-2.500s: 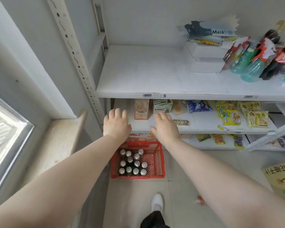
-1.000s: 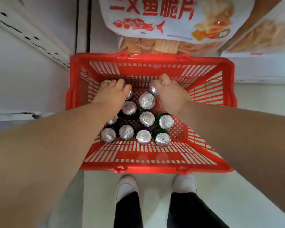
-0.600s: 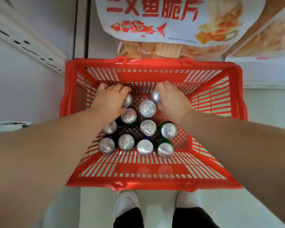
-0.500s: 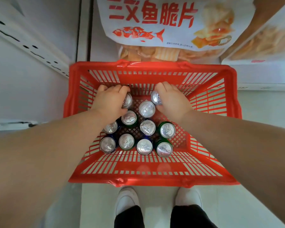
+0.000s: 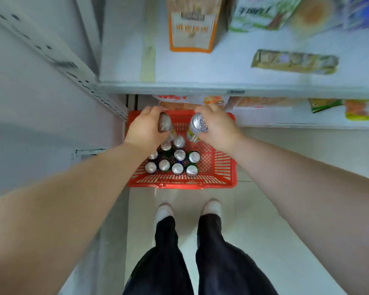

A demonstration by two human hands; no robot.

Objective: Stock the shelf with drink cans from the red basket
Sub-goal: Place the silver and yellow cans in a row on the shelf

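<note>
Raised above the red basket point(image 5: 179, 185), left hand point(image 5: 144, 129) grips one can point(image 5: 164, 122), right hand point(image 5: 218, 128) a second can point(image 5: 198, 123).

Print on the orange box point(image 5: 191, 28), green packet point(image 5: 262, 13), shelf-edge tag point(image 5: 235, 91) — all blurred, nothing legible

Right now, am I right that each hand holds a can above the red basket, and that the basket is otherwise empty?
Not quite: the red basket is not empty; the head view shows several standing cans in it. The left hand does hold a can above it, and the right hand a second can.
</note>
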